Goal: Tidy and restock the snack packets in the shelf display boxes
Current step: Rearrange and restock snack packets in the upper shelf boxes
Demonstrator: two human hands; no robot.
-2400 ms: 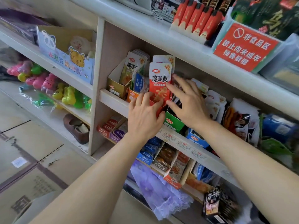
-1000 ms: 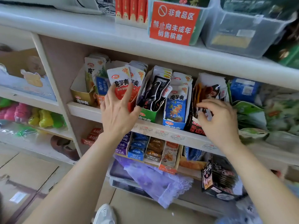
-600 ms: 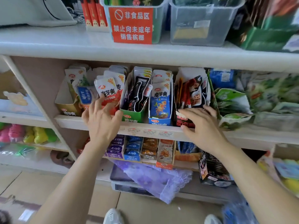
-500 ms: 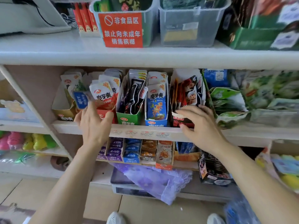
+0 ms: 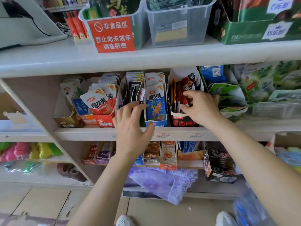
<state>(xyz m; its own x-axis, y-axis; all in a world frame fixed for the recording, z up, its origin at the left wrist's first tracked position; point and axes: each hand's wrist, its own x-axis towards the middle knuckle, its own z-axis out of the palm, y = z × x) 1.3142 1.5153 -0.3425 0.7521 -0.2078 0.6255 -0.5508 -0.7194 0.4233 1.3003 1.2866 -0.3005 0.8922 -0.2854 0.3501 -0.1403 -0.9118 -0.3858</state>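
Observation:
Several snack display boxes stand in a row on the middle shelf (image 5: 84, 133): a yellow box (image 5: 65, 119), a red box (image 5: 104, 123) of orange-red packets (image 5: 99, 103), a box of black packets (image 5: 134, 90), a blue box (image 5: 157, 124) of blue packets (image 5: 155, 103), and a dark box (image 5: 184, 123) of red-black packets (image 5: 187, 80). My left hand (image 5: 132, 126) covers the front of the black-packet box. Its fingertips touch those packets and its thumb lies against the blue box. My right hand (image 5: 202, 108) pinches the red-black packets between curled fingers and thumb.
Green snack bags (image 5: 228, 95) crowd the shelf right of the dark box. The top shelf carries clear bins and a red sign (image 5: 112, 35). More small display boxes (image 5: 167, 154) and a black box (image 5: 218, 163) stand on the lower shelf, above a purple lace cloth (image 5: 162, 181).
My left hand left the orange-red packets and moved right to the black-packet box. My right hand rose from the shelf edge into the red-black packets. The view swung right.

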